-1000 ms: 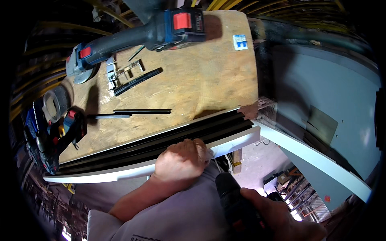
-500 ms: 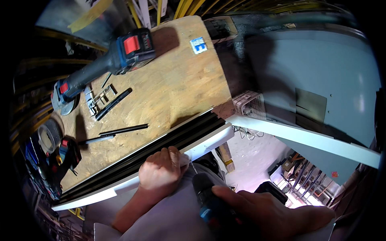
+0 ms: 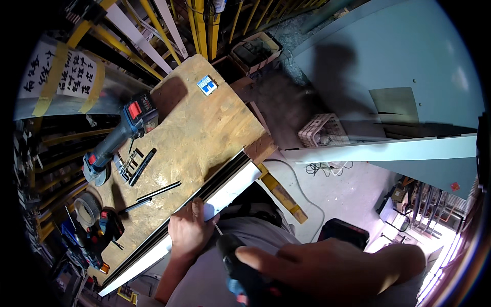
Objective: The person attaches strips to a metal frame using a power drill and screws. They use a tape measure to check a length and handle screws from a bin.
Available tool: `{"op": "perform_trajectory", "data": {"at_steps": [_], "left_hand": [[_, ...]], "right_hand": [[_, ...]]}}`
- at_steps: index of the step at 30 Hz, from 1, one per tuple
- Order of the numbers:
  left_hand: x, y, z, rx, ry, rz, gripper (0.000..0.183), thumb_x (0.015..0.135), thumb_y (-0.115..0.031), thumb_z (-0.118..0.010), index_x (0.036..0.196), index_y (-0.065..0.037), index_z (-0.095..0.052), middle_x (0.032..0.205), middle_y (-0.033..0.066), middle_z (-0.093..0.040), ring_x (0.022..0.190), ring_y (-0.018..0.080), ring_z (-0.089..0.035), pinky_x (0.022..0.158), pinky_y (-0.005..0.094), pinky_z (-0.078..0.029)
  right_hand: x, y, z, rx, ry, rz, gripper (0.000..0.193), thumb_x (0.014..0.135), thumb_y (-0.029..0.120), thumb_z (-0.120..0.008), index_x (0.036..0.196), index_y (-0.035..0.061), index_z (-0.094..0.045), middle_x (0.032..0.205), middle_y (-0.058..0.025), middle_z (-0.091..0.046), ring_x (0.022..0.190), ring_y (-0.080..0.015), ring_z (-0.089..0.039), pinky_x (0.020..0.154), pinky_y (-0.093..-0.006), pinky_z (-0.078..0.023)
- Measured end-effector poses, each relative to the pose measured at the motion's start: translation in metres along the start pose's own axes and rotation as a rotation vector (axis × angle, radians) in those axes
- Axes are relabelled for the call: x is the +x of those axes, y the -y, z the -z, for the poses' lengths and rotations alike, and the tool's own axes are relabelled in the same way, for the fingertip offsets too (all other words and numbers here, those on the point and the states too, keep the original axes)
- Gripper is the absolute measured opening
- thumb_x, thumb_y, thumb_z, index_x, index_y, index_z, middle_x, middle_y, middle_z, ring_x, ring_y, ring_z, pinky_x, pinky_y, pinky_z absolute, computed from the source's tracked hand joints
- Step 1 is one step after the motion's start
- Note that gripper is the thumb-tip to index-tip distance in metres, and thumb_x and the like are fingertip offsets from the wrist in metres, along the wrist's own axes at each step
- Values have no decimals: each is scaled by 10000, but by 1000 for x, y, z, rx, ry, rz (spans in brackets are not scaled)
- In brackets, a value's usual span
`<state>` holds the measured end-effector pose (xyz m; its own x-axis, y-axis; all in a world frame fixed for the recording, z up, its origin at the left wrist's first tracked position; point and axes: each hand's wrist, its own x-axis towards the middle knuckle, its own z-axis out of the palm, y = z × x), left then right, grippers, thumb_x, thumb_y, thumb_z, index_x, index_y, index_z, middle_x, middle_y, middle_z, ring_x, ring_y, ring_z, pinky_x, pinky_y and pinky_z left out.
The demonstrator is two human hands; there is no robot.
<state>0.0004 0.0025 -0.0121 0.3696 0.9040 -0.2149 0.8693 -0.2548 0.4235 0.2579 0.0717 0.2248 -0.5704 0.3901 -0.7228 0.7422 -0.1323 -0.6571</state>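
Note:
My right hand (image 3: 322, 268) is wrapped around a dark blue and black cordless drill (image 3: 232, 256), seen low in the middle. Its thin bit points up and to the left, the tip close to the front edge of a long white profile (image 3: 232, 190). Whether the bit touches the profile I cannot tell. Fingers curled over the profile, my left hand (image 3: 188, 230) grips it just left of the bit. Black grooved channels (image 3: 234, 165) run along the profile's far side, beside the tabletop. Part of the drill's body is hidden under my right hand.
On the wooden tabletop (image 3: 220, 117) lie an angle grinder (image 3: 120, 135), metal fittings (image 3: 131, 165), dark strips (image 3: 158, 191) and a small blue-white packet (image 3: 206, 85). A tape roll (image 3: 88, 209) and another drill (image 3: 109, 225) sit at left. A white bar (image 3: 383, 151) juts out right, near a crate (image 3: 322, 130).
The view has turned and shifted, so the bench sits steeper. My left hand still grips the profile, and the drill in my right hand stays near its edge.

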Motion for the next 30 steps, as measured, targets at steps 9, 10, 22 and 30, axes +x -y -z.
{"op": "perform_trajectory", "data": {"at_steps": [9, 10, 22, 30], "left_hand": [[9, -9, 15, -19, 49, -33, 629, 703, -198, -940, 1197, 9, -611, 846, 164, -684, 716, 359, -689, 605, 465, -528], [8, -9, 15, -18, 45, -22, 634, 708, -199, -935, 1209, 3, -602, 848, 169, -677, 723, 372, -688, 617, 475, -529], [2, -8, 14, 17, 44, -2, 652, 726, -231, -930, 1228, 21, -599, 886, 178, -668, 751, 394, -690, 658, 483, -535], [1, -9, 11, 47, 55, 4, 647, 719, -214, -930, 1223, 28, -604, 889, 169, -657, 771, 381, -691, 674, 470, -538]], "right_hand": [[79, -191, -25, 334, -904, 368, 868, 846, -35, -789, 1619, 10, -397, 1329, -193, -727, 1192, -250, -737, 1007, -349, -561], [95, -199, -25, 347, -905, 425, 852, 852, -39, -774, 1617, 12, -402, 1342, -195, -718, 1203, -252, -727, 1019, -349, -550], [147, -219, -37, 455, -741, 411, 853, 865, -47, -757, 1636, 22, -399, 1399, -197, -683, 1245, -232, -682, 1069, -347, -514], [148, -218, -35, 497, -707, 412, 833, 884, -32, -762, 1633, 21, -400, 1376, -190, -689, 1232, -218, -681, 1052, -342, -521]]}}
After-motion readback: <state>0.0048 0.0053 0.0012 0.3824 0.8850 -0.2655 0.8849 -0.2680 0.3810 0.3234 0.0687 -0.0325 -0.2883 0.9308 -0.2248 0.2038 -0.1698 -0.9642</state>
